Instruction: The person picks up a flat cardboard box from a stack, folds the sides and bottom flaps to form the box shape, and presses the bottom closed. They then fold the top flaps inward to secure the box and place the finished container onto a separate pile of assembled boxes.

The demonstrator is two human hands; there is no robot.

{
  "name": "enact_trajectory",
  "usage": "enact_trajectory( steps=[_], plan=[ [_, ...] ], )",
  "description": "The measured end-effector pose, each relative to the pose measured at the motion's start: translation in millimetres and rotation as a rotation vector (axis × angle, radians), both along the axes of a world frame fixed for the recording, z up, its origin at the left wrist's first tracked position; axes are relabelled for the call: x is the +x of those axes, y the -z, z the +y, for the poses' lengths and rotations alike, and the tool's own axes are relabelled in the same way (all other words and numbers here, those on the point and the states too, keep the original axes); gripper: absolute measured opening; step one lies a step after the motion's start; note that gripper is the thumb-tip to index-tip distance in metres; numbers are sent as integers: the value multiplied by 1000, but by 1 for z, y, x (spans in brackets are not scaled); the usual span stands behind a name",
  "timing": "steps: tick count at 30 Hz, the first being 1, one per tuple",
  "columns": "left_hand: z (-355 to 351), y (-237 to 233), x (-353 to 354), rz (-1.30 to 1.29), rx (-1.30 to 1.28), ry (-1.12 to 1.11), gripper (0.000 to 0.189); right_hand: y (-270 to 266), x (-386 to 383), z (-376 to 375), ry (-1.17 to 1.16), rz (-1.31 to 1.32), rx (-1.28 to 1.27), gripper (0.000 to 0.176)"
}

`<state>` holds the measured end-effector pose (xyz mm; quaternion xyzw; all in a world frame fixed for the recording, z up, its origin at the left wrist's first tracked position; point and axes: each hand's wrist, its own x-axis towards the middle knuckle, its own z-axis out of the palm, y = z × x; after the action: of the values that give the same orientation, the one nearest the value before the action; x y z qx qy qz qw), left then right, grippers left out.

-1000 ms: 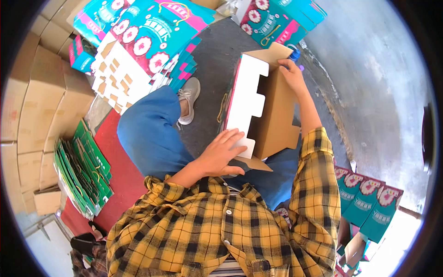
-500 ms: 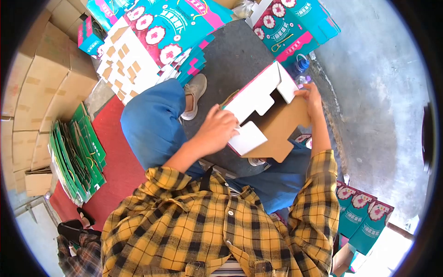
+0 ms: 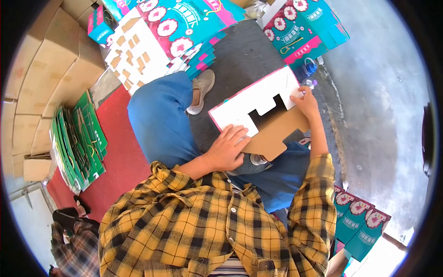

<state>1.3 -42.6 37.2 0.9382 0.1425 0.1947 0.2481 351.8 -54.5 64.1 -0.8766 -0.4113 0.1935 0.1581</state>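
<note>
Between my hands sits a cardboard box [image 3: 242, 108] with white flaps, a pink edge and a long brown tabbed flap [image 3: 267, 141] that stands out towards me. A dark notched gap shows between the white and brown panels. My left hand [image 3: 228, 148] lies with its fingers stretched flat on the white end flap at the near left corner. At the right end, my right hand [image 3: 305, 102] grips the box's corner, its fingers on the small white flap there. The box's outer printed faces are mostly hidden.
Stacked teal and pink printed cartons [image 3: 184, 27] lie ahead, more [image 3: 307, 27] at front right. A blue-capped bottle [image 3: 310, 69] stands past my right hand. Green folded bags [image 3: 80, 138] and brown boxes [image 3: 60, 60] are left; finished-looking teal boxes [image 3: 357, 221] lower right. Another person [image 3: 76, 240] sits lower left.
Both white end flaps now lie folded in flatter. My left hand has shifted from the box's left edge down onto the flap, and the box has tilted, its white side more towards me.
</note>
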Motion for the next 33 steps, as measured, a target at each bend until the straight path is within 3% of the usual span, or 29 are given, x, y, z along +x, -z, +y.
enact_trajectory(
  steps=[2, 5, 9, 11, 15, 17, 18, 20, 22, 23, 25, 26, 30, 33],
  plan=[
    [-3, -1, -2, 51, -76, 22, 70, 13, 6, -1, -7, -67, 34, 54],
    [-3, 20, 8, -3, 121, -146, 47, 11, 2, -3, -38, -83, 50, 53],
    [21, 10, 0, -96, 117, -225, 24, 24, 34, -30, -219, -161, -23, 44],
    [30, 11, -4, -74, -10, -177, 25, 1, 26, -33, -63, 170, -203, 43],
    [26, 8, 2, -30, -113, -225, 39, -15, 21, -41, 156, 450, -252, 37],
    [23, 7, 9, -147, -193, -449, 58, 0, 35, -42, 60, 400, -138, 27],
    [25, 8, 12, -163, -228, -453, 71, 4, 33, -44, 82, 397, -142, 27],
    [28, 14, 18, -237, -192, -485, 72, 3, 14, -44, -278, -315, 75, 26],
    [29, 20, 19, -324, -173, -519, 65, -32, -41, -29, -271, -476, 235, 35],
    [30, 20, 18, -325, -181, -507, 65, -46, -62, -24, -396, -472, 275, 42],
    [33, 20, 18, -32, 280, -471, 56, -54, -85, -24, -647, -416, 257, 62],
    [33, 19, 17, -4, 309, -390, 49, -54, -88, -24, -755, -421, 160, 76],
    [29, 6, 22, 41, 107, -263, 59, -28, -81, -31, -812, -457, 3, 88],
    [30, 9, 23, 80, 178, -253, 63, -22, -80, -29, -803, -456, 6, 85]
  ],
)
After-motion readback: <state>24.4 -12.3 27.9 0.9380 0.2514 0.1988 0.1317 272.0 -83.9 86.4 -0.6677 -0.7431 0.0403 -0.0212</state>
